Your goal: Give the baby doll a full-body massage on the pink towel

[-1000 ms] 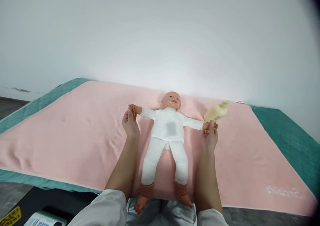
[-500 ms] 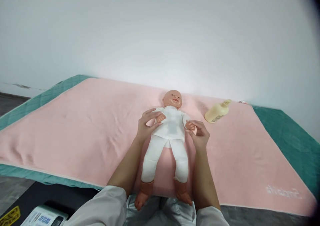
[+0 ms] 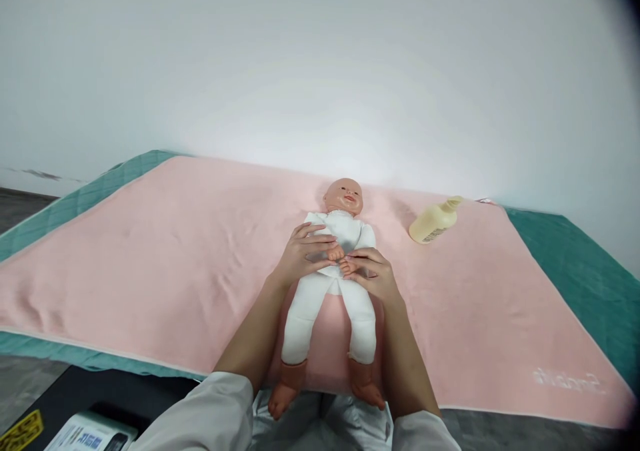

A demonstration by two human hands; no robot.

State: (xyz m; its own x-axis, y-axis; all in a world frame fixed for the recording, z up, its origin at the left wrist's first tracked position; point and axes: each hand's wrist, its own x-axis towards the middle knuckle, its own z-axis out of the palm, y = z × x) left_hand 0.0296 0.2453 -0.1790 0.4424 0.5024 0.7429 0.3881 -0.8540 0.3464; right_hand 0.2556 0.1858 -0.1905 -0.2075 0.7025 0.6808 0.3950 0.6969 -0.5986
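"How does the doll (image 3: pixel 344 222) look?"
"Face up, mid-frame, in white top and trousers, its bare brown feet (image 3: pixel 287 388) towards the bottom, its arms folded in over its belly."
"And the hands?"
"Left hand (image 3: pixel 306 254) reaches up from lower left, right hand (image 3: pixel 374 271) from lower right, thumbs and fingers clasping the doll's arms."

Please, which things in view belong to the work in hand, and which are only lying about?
In use:
baby doll, its hands held by the left hand and right hand
pink blanket, under the doll

Apparently just lying about:
yellow bottle, untouched
labelled item, bottom left
yellow sticker beside it
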